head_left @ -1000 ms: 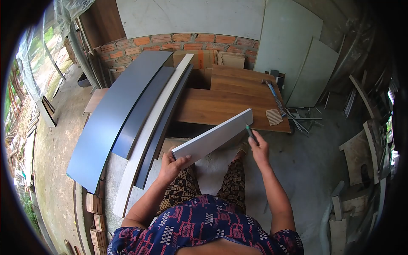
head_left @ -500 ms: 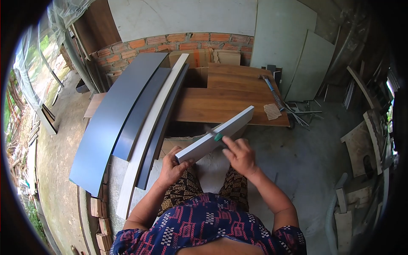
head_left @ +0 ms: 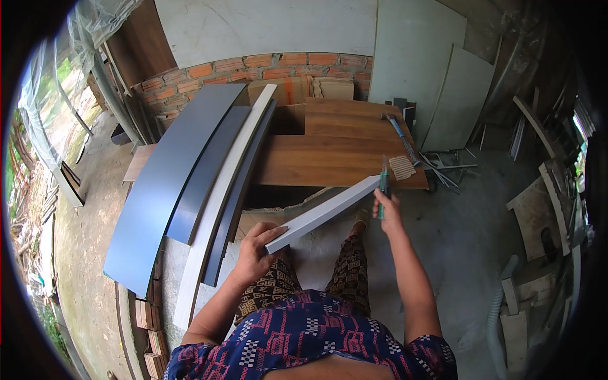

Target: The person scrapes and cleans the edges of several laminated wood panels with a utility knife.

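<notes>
Board work at close quarters, clock centred on the person's torso (head_left: 310,335): narrow white flat-faced board (head_left: 326,213) is held in front, near end at 11 o'clock, far end at 1 o'clock. Left hand (head_left: 255,251) grasps the near end, fingers laid over the upper side. Right hand (head_left: 390,211), at 1 o'clock, is closed around a slim green-and-dark bladed tool (head_left: 384,183), blade directed toward 12, just beside the board's far end; contact between blade and board cannot be told. Step in hand, as judged: work with the blade along the board's long edge, tool at the far end. A further stroke would call for a firm left grip, a steady blade angle and left fingers clear of the blade's path. Materials: board straight, squared at the corners, seemingly smooth. Toward 10 to 11 o'clock, wide blue-grey panel (head_left: 171,183), smooth with a soft sheen, lies beside a narrower dark blue-grey panel (head_left: 196,190) and a long off-white strip (head_left: 221,183). Toward 12 to 1, brown wood-grain tabletop (head_left: 329,155) bears a blue-handled hammer (head_left: 398,131) and a ridged tan scrap (head_left: 402,168), apparently corrugated cardboard. Thin pale strips (head_left: 451,167) lie loosely crossed on the floor past its right edge.
</notes>
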### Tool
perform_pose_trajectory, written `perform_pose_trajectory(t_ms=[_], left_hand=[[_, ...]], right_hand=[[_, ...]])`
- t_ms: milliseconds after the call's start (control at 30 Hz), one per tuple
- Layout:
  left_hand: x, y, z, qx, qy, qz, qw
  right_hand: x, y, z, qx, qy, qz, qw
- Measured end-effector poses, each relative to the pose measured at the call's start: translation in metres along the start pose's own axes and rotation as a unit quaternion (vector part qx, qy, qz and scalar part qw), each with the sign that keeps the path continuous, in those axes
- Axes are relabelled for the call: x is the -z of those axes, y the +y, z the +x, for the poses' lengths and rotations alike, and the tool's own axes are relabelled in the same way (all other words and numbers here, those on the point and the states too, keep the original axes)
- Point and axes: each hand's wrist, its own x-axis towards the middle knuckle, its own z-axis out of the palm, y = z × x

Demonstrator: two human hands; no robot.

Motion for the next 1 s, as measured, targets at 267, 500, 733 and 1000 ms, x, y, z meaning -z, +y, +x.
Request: perform_pose_trajectory(t_ms=[267,500,733,1000], left_hand=[[0.005,0.006,-0.001,-0.077,-0.03,0.156,0.984],[-0.02,-0.021,-0.002,0.081,0.12,-0.249,0.958],[-0.005,-0.025,-0.006,0.185,-0.111,-0.593,0.776],[-0.011,-0.026,-0.001,0.288,-0.01,-0.599,0.747]], right_hand=[[-0.026,0.011,-0.015,-0.033,0.046,0.054,0.997],[-0.032,0.027,-0.002,-0.034,0.078,0.109,0.99],[-0.033,0.034,0.013,-0.044,0.081,0.093,0.991],[-0.035,0.017,-0.016,0.058,-0.01,-0.142,0.988]])
